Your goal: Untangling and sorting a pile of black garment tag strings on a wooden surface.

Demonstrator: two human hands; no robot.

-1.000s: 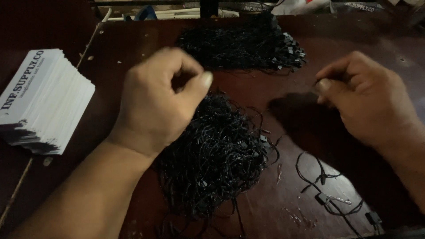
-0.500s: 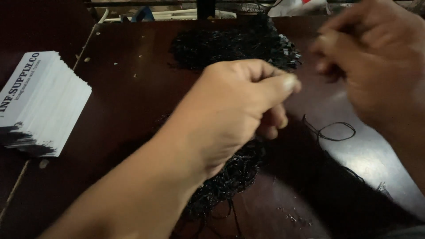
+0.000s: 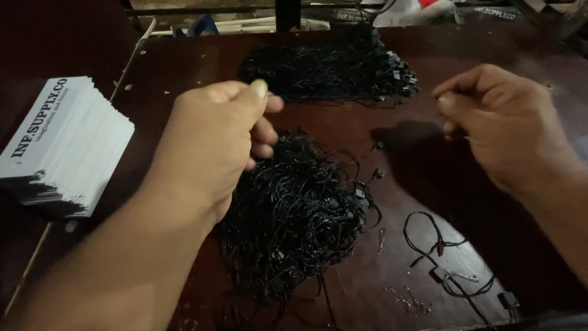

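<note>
Black string loops with small plastic clasps are lying in a tangled heap [image 3: 294, 227] at the centre of the frame, on a dark brown wooden desk [image 3: 184, 67]. The left hand [image 3: 214, 144] is hovering over the heap's upper left edge, its fingers curling in and the thumb pressing against the forefinger as if pinching something thin; whether a string is actually between them cannot be told. The right hand [image 3: 505, 125] is hanging at the upper right of the frame, well apart from the heap, its thumb and forefinger also pinching together, with nothing clearly showing in the pinch. A second, flatter pile of black strings [image 3: 331, 70] is lying at the top centre. A few loose strings [image 3: 441, 257] are trailing at the lower right. A stack of white cards with black edges [image 3: 61, 147] is sitting at the left edge.
</note>
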